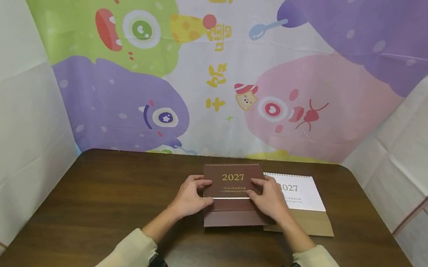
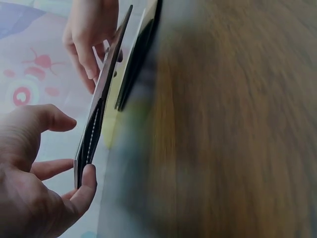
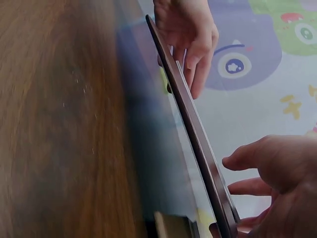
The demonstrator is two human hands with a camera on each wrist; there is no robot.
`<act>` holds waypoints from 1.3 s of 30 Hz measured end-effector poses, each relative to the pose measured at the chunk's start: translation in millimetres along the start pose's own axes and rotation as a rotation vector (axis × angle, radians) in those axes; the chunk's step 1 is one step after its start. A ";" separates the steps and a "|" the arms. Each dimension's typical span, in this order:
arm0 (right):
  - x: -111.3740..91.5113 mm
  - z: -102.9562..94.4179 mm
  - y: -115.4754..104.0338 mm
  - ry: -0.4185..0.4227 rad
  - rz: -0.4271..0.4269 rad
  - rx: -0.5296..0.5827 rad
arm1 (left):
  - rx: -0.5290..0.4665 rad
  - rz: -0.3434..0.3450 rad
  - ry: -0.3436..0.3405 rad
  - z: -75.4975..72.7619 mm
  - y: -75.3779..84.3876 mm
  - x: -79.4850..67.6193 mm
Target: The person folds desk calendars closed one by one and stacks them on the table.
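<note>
A brown 2027 desk calendar (image 1: 232, 178) with a spiral-bound top is held between both hands, tilted, and seems raised off the table. My left hand (image 1: 190, 196) grips its left edge. In the left wrist view, fingers of the left hand (image 2: 44, 183) lie on both sides of the calendar's edge. At the right edge, my right hand (image 1: 270, 198) holds the calendar, its thumb over the front. The right wrist view shows the calendar (image 3: 195, 129) edge-on beside the right hand (image 3: 282, 183). Fingertips behind the cover are partly hidden.
A white 2027 desk calendar (image 1: 302, 195) on a tan base (image 1: 307, 222) stands to the right, partly covered by the brown one and my right hand. The dark wooden table (image 1: 118, 193) ends at a cartoon-printed cloth (image 1: 214, 129). White cloth walls (image 1: 8, 81) flank both sides.
</note>
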State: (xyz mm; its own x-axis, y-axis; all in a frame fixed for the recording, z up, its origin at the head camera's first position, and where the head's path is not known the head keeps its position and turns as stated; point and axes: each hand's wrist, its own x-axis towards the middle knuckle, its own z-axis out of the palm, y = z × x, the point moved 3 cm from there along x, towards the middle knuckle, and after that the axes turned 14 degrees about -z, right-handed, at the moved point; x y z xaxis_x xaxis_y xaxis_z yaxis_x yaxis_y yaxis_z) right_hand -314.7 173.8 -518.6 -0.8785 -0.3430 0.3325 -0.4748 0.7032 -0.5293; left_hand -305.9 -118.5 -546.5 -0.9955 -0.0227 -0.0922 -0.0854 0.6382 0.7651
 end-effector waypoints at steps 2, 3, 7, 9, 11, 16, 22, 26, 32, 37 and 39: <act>-1.4 -3.6 3.6 0.012 0.001 0.012 | 0.000 0.006 0.000 3.3 3.6 -0.1; -2.2 -5.6 5.3 0.013 0.003 0.014 | -0.003 0.009 -0.001 4.6 6.0 -0.7; -6.7 -15.3 5.4 0.004 0.003 0.012 | -0.009 0.015 -0.001 9.0 19.6 -7.4; -10.3 -23.8 -2.1 0.005 0.004 0.010 | -0.012 0.018 -0.007 10.7 26.8 -11.4; -15.6 -36.6 -15.6 0.003 0.016 0.016 | -0.009 0.023 -0.015 14.6 32.1 -12.4; -23.6 -60.9 -39.5 -0.028 0.059 0.007 | -0.012 0.012 -0.063 26.5 36.6 -1.8; -21.0 -57.9 2.5 0.042 0.035 -0.005 | -0.027 0.028 -0.077 40.6 43.5 15.6; -19.3 -47.4 42.9 0.082 0.019 -0.042 | -0.036 0.055 -0.086 42.2 56.6 13.4; -25.7 -72.9 20.0 0.060 0.064 0.002 | -0.118 0.075 -0.135 29.3 92.6 -12.8; -26.2 -82.3 24.2 0.061 0.079 0.012 | -0.138 0.099 -0.145 32.8 102.7 -15.3; -25.2 -75.9 50.2 0.092 0.075 -0.002 | -0.137 0.099 -0.150 34.7 107.3 -17.0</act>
State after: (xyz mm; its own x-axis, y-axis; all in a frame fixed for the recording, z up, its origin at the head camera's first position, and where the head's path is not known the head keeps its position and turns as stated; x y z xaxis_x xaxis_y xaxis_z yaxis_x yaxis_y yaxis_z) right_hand -312.4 264.9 -494.3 -0.9029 -0.2314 0.3623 -0.4081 0.7261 -0.5533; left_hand -296.6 -23.0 -485.0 -0.9828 0.1560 -0.0984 -0.0029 0.5207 0.8537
